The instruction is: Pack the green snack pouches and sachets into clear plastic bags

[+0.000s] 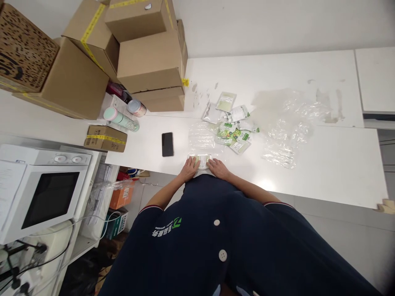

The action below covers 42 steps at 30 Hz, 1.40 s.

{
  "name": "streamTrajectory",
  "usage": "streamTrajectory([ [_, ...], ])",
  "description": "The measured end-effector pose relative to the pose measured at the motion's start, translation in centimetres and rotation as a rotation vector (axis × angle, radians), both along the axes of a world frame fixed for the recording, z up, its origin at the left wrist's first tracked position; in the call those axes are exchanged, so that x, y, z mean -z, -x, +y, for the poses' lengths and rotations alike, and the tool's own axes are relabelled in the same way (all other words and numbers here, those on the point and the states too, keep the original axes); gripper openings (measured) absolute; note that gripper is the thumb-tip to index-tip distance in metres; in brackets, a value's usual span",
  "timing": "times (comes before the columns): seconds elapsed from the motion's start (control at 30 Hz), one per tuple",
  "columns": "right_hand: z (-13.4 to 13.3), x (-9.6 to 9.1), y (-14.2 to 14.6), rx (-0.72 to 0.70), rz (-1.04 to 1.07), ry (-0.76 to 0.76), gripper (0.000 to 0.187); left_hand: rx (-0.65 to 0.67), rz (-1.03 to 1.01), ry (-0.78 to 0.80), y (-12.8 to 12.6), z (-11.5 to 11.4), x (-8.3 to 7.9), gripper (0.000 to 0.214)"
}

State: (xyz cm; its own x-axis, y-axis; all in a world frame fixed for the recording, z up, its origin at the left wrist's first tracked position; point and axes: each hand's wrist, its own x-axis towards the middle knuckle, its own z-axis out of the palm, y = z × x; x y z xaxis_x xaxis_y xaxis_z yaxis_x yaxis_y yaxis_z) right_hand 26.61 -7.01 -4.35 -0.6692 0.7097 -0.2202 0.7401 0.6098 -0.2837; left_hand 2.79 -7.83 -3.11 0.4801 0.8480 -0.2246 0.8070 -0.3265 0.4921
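Note:
A flat pale green packet [203, 161] with a white label lies at the table's front edge, close to my body. My left hand [189, 168] grips its left end, with the fingers over the top. On the right end sits my right hand [218, 168], holding it the same way; the thumbs are hard to make out. Clear air-cushion wrap [202, 137] spreads flat on the table just beyond the packet and seems to reach it. Behind and to the right is a loose pile of green and white pouches [234, 133], some overlapping.
A black phone [167, 144] lies left of the wrap. A heap of clear plastic wrap [284, 123] covers part of the white table [336, 164] at right. Cardboard boxes [151, 57], a mint bottle [121, 119] and a tin [136, 107] stand at left, near a microwave [49, 193].

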Motion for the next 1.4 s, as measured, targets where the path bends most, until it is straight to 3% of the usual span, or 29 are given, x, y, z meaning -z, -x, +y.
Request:
streamTrajectory([
  [0.2, 3.1, -3.9, -0.6, 0.044, -0.022, 0.197, 0.038, -0.191, -0.295, 0.125, 1.4, 1.9, -2.1, 0.031],
  [0.3, 5.6, -5.5, -0.7, 0.111, -0.027, 0.267, 0.04, -0.379, -0.467, 0.199, 2.6, 3.3, -2.7, 0.018],
  [0.43, 8.8, -5.6, 0.6, 0.152, -0.08, 0.304, 0.041, -0.663, -0.607, 0.275, 3.1, 4.5, -1.4, 0.023],
  [0.57, 10.7, -4.4, 2.5, 0.218, -0.145, 0.374, 0.038, -0.901, -0.458, 0.274, 2.5, 5.1, 0.4, 0.033],
  [0.63, 10.6, -4.0, 3.1, 0.267, -0.147, 0.329, 0.038, -0.968, -0.342, 0.272, 2.2, 5.3, 0.7, 0.035],
  [0.7, 9.7, -3.7, 3.4, 0.28, -0.104, 0.18, 0.042, -1.014, -0.279, 0.294, 2.1, 5.5, 0.8, 0.032],
  [0.77, 8.4, -3.5, 3.3, 0.168, -0.021, 0.04, 0.05, -1.057, -0.274, 0.323, 2.2, 5.7, 0.7, 0.032],
  [0.9, 5.6, -2.4, 2.7, -0.152, 0.03, 0.031, 0.069, -1.091, -0.289, 0.352, 2.5, 6.4, 0.7, 0.042],
  [1.07, 5.5, -2.1, 2.8, -0.129, 0.001, 0.083, 0.054, -1.034, -0.136, 0.463, 2.6, 6.7, 0.0, 0.054],
  [1.17, 7.5, -3.5, 3.3, -0.129, -0.039, 0.225, 0.055, -0.913, -0.173, 0.326, 3.1, 6.1, -1.5, 0.046],
  [1.23, 9.4, -4.5, 3.8, -0.106, -0.081, 0.343, 0.054, -0.818, -0.316, 0.263, 3.7, 5.5, -2.5, 0.033],
  [1.33, 12.9, -5.4, 4.7, -0.092, -0.105, 0.472, 0.047, -0.756, -0.562, 0.353, 4.8, 4.9, -3.5, 0.043],
  [1.4, 15.2, -5.6, 5.6, -0.106, -0.111, 0.523, 0.04, -0.803, -0.61, 0.405, 5.3, 4.9, -3.5, 0.041],
])
